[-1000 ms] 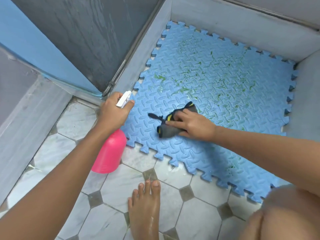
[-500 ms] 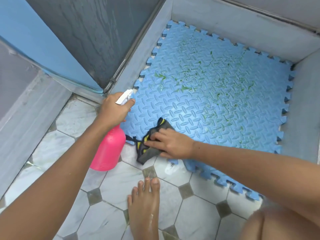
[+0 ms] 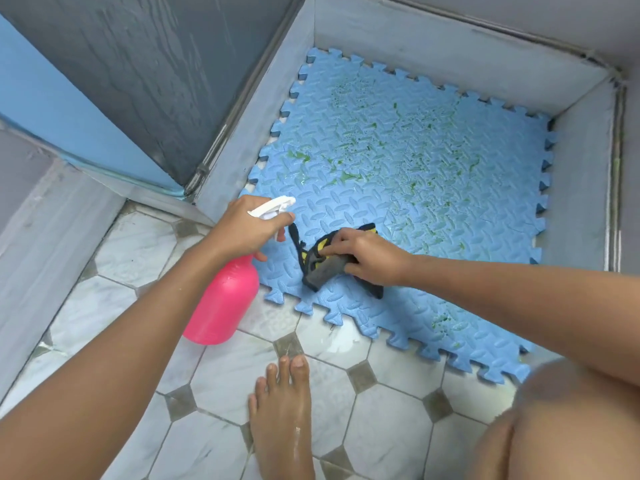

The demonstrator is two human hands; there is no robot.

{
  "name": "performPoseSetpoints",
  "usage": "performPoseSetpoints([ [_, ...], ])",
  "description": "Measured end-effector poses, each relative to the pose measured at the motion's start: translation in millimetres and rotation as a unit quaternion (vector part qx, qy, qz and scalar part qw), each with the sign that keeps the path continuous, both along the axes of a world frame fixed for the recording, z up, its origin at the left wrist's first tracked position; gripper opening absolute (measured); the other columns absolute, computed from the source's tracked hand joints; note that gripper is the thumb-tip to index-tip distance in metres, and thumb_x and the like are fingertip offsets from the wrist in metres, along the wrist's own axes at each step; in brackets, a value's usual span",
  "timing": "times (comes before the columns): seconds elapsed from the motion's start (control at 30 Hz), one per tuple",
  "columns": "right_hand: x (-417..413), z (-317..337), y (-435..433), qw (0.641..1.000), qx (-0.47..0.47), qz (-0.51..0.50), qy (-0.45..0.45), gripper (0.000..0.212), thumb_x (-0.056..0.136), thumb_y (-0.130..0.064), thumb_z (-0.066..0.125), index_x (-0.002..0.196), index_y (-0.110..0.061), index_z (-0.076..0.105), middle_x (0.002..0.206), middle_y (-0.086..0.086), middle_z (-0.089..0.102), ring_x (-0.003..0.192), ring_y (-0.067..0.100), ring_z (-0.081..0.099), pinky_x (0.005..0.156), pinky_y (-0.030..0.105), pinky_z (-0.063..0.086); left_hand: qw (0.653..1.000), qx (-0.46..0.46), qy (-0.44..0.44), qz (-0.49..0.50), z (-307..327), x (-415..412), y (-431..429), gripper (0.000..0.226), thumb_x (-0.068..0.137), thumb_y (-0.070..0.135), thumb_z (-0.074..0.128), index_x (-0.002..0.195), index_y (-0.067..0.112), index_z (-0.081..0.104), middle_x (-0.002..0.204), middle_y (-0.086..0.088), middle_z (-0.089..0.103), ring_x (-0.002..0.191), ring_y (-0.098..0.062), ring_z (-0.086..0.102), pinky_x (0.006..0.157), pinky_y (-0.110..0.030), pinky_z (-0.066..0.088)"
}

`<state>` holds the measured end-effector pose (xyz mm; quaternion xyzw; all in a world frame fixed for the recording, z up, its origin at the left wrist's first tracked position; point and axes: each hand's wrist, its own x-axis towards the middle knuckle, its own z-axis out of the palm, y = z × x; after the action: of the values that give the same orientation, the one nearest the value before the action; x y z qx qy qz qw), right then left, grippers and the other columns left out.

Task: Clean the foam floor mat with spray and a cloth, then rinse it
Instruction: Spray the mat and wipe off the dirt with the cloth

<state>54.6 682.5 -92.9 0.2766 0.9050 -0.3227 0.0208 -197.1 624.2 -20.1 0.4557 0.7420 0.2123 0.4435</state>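
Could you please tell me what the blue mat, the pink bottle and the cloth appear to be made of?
The mat looks like soft foam: matte blue, embossed tread pattern, jigsaw edges. The spray bottle seems smooth, glossy pink plastic with a white trigger head. The cloth under the right hand is a crumpled grey, black and yellow fabric; exact weave unclear.

Both bare forearms reach forward from the lower corners. The left hand (image 3: pixel 242 226), coming in from seven o'clock, is curled in a closed grip around the spray bottle (image 3: pixel 221 299) neck, index finger over the trigger. The right hand (image 3: pixel 367 256), entering from four o'clock, lies palm down, fingers bent, pressing the cloth (image 3: pixel 325 268). A bare foot (image 3: pixel 280 417) points toward twelve o'clock; a bent knee (image 3: pixel 568 424) sits at five o'clock.
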Motion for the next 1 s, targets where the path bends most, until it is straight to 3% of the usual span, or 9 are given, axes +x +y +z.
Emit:
performPoseSetpoints([
  [0.17, 66, 51, 73, 0.930, -0.083, -0.350, 0.075, 0.043, 0.082, 0.007, 0.060, 0.115, -0.019, 0.073, 0.095, -0.003, 0.068, 0.063, -0.020, 0.055, 0.070, 0.010, 0.042, 0.994, -0.007, -0.022, -0.106, 2, 42, 18, 0.024, 0.088, 0.033, 0.078, 0.089, 0.009, 0.076, 0.085, -0.008, 0.077, 0.060, -0.003, 0.057, 0.047, -0.034, 0.060],
  [0.23, 124, 55, 93, 0.859, -0.049, -0.499, 0.101, 0.040, 0.081, 0.005, 0.057, 0.112, -0.015, 0.074, 0.090, 0.000, 0.066, 0.058, -0.016, 0.055, 0.068, 0.010, 0.047, 0.986, -0.017, -0.032, -0.160, -1, 62, 21, 0.028, 0.086, 0.035, 0.081, 0.085, 0.009, 0.073, 0.078, -0.009, 0.070, 0.056, -0.004, 0.055, 0.047, -0.034, 0.059],
  [0.3, 182, 51, 93, 0.782, -0.020, -0.612, 0.116, 0.037, 0.075, -0.009, 0.058, 0.104, -0.023, 0.076, 0.090, 0.000, 0.071, 0.072, 0.001, 0.066, 0.081, 0.032, 0.059, 0.977, -0.026, -0.041, -0.207, -7, 80, 21, 0.038, 0.077, 0.047, 0.082, 0.072, 0.015, 0.062, 0.065, -0.004, 0.052, 0.056, -0.010, 0.051, 0.046, -0.031, 0.056],
  [0.37, 224, 45, 79, 0.741, 0.024, -0.665, 0.086, 0.037, 0.075, -0.012, 0.060, 0.108, -0.022, 0.075, 0.100, 0.002, 0.074, 0.091, 0.017, 0.068, 0.088, 0.036, 0.057, 0.965, -0.020, -0.033, -0.260, -13, 97, 21, 0.047, 0.070, 0.058, 0.080, 0.061, 0.022, 0.051, 0.057, 0.006, 0.043, 0.053, -0.012, 0.046, 0.047, -0.030, 0.051],
  [0.43, 236, 41, 63, 0.767, 0.061, -0.638, 0.039, 0.038, 0.081, -0.006, 0.060, 0.114, -0.018, 0.073, 0.111, 0.006, 0.070, 0.102, 0.020, 0.064, 0.087, 0.025, 0.048, 0.953, -0.015, -0.009, -0.302, -19, 113, 23, 0.050, 0.071, 0.062, 0.075, 0.061, 0.019, 0.054, 0.054, 0.009, 0.055, 0.052, -0.016, 0.053, 0.054, -0.036, 0.051],
  [0.53, 217, 29, 58, 0.858, 0.072, -0.508, -0.035, 0.042, 0.082, -0.007, 0.061, 0.122, -0.021, 0.069, 0.121, 0.011, 0.057, 0.116, 0.028, 0.054, 0.099, 0.032, 0.042, 0.951, -0.007, 0.035, -0.307, -20, 133, 28, 0.048, 0.072, 0.064, 0.072, 0.066, 0.016, 0.066, 0.056, 0.002, 0.068, 0.058, -0.019, 0.066, 0.066, -0.041, 0.056],
  [0.6, 207, 23, 62, 0.880, 0.053, -0.467, -0.067, 0.046, 0.083, -0.010, 0.062, 0.127, -0.023, 0.066, 0.122, 0.010, 0.053, 0.119, 0.030, 0.050, 0.102, 0.037, 0.040, 0.956, 0.024, 0.077, -0.283, -20, 140, 34, 0.049, 0.074, 0.064, 0.073, 0.064, 0.018, 0.062, 0.056, 0.002, 0.063, 0.063, -0.022, 0.067, 0.066, -0.041, 0.055],
  [0.8, 207, 8, 72, 0.823, 0.054, -0.564, -0.042, 0.040, 0.088, -0.016, 0.059, 0.128, -0.017, 0.061, 0.127, 0.014, 0.051, 0.125, 0.032, 0.045, 0.105, 0.040, 0.040, 0.959, 0.073, 0.048, -0.270, -19, 130, 41, 0.050, 0.077, 0.057, 0.079, 0.065, 0.015, 0.054, 0.057, 0.007, 0.055, 0.056, -0.010, 0.049, 0.063, -0.035, 0.040],
  [1.0, 211, -2, 79, 0.784, 0.038, -0.619, -0.031, 0.037, 0.091, -0.022, 0.060, 0.128, -0.016, 0.058, 0.132, 0.014, 0.049, 0.127, 0.030, 0.046, 0.104, 0.042, 0.044, 0.976, 0.082, 0.010, -0.201, -20, 130, 34, 0.041, 0.082, 0.036, 0.078, 0.066, 0.006, 0.057, 0.053, -0.002, 0.059, 0.049, -0.019, 0.066, 0.055, -0.032, 0.053],
])
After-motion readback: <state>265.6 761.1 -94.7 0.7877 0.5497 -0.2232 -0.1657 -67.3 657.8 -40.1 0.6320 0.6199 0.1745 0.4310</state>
